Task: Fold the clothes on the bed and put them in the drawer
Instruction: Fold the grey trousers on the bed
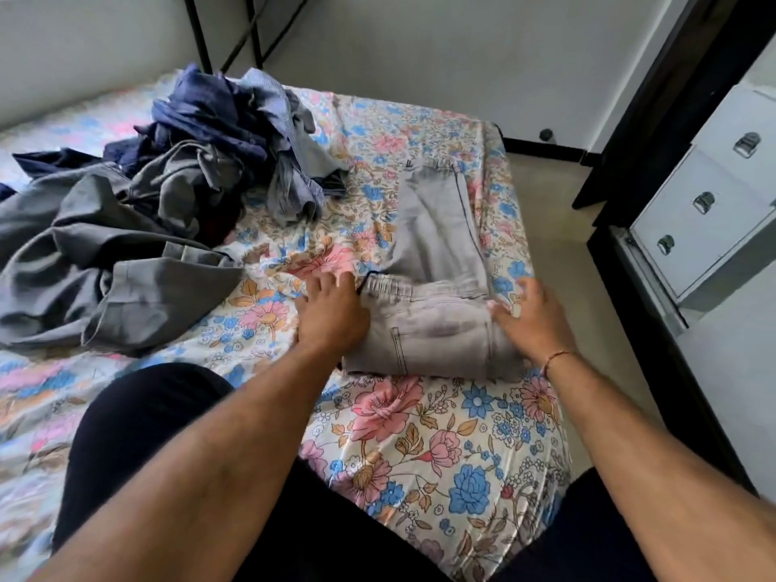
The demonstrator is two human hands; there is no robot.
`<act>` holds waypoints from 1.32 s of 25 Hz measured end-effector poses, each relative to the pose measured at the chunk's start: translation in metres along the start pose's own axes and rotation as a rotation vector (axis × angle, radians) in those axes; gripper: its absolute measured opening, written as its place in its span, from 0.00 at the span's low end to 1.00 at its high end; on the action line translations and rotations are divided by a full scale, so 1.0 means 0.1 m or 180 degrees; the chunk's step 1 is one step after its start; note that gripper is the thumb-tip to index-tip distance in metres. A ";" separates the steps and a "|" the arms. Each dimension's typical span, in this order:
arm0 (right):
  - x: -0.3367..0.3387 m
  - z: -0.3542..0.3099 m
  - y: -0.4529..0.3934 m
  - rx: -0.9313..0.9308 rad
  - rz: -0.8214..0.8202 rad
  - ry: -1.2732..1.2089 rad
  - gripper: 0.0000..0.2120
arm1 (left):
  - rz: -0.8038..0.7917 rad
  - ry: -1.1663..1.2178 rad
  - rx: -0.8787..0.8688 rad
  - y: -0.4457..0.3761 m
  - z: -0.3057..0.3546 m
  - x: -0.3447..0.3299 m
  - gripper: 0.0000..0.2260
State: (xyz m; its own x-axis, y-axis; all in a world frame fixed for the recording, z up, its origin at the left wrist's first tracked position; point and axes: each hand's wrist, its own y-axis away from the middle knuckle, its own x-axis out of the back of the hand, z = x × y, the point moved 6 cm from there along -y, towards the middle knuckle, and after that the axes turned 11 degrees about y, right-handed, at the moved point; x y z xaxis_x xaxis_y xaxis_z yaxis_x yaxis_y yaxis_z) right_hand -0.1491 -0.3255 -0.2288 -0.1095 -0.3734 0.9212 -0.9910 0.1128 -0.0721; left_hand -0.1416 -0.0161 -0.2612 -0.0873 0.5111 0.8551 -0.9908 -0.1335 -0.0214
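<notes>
Folded grey trousers [436,312] between both hands, left hand [331,312] flat on waistband, right hand [533,321] relaxed at fold

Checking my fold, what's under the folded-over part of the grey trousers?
The grey trousers are folded onto their own lower layer, which lies on the floral bedsheet. Left hand and right hand flank the fold. Anything between the layers is hidden.
</notes>
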 end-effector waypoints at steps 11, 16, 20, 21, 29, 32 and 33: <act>-0.60 -0.21 0.32 0.1638 -0.1302 0.2402 0.52 | -0.0809 -0.1110 -0.1736 0.39 0.25 -0.54 0.40; -0.32 -0.37 0.45 0.1575 -0.1505 0.2037 0.42 | -0.1369 -0.0606 -0.1422 0.38 0.31 -0.22 0.24; -0.03 -0.29 0.79 0.1628 -0.2376 0.1464 0.22 | -0.2149 -0.0803 -0.1584 0.86 0.52 0.04 0.12; 0.06 -0.26 0.89 0.1630 -0.2616 0.1249 0.18 | -0.2310 -0.0785 -0.1680 1.00 0.54 0.12 0.09; 0.34 0.15 0.46 0.0503 -0.2210 -0.1231 0.22 | -0.1772 0.0068 -0.1584 0.49 0.58 0.64 0.05; 0.50 0.18 -0.13 -0.0116 -0.0961 -0.1264 0.19 | -0.1006 0.0423 -0.1226 -0.19 0.76 0.59 0.08; 0.57 0.14 -0.24 -0.0149 -0.0545 -0.0845 0.20 | -0.0714 0.0451 -0.1152 -0.33 0.82 0.60 0.10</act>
State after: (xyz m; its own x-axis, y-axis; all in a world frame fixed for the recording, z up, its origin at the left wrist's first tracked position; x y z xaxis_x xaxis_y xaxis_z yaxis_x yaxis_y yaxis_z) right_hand -0.1322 -0.3623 -0.1798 0.0363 -0.6172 0.7860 -0.9928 0.0674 0.0988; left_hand -0.1057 -0.0505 -0.1671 0.1456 0.6081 0.7804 -0.9570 0.2867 -0.0448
